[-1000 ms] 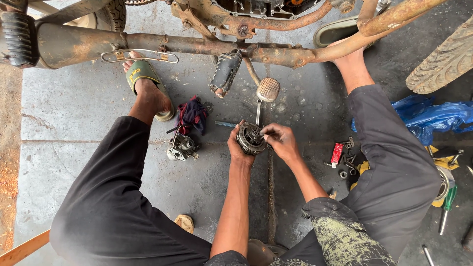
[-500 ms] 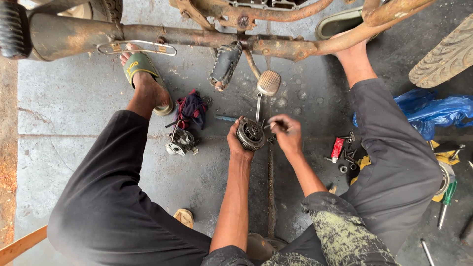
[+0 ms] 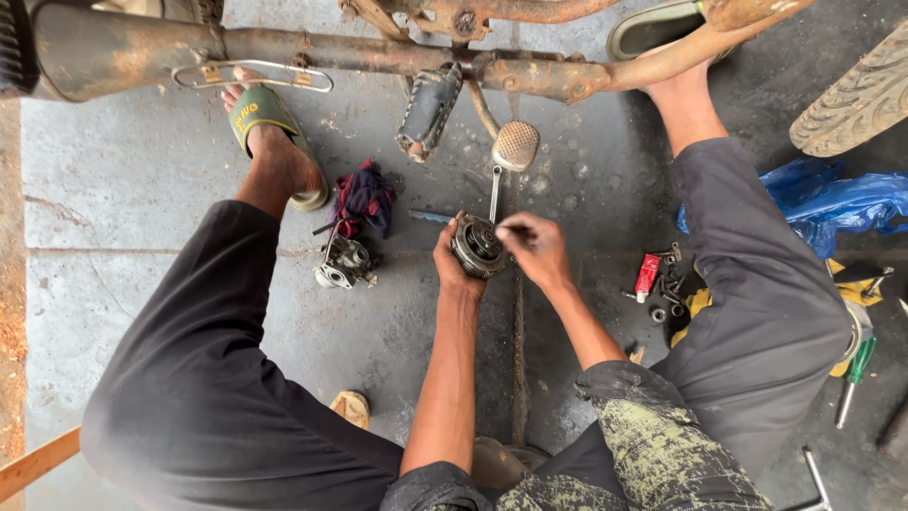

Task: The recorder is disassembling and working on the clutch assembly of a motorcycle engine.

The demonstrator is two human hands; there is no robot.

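a round metal engine part [image 3: 478, 248] is gripped in the left hand [image 3: 452, 263]; its face is being worked by the right hand [image 3: 537, 248], fingertips pinched narrow just above it; steady support is needed.

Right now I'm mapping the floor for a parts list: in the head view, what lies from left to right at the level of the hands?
Small metal carburettor-like part → left hand holding the round metal assembly → right hand → small red tube → green-handled screwdriver.
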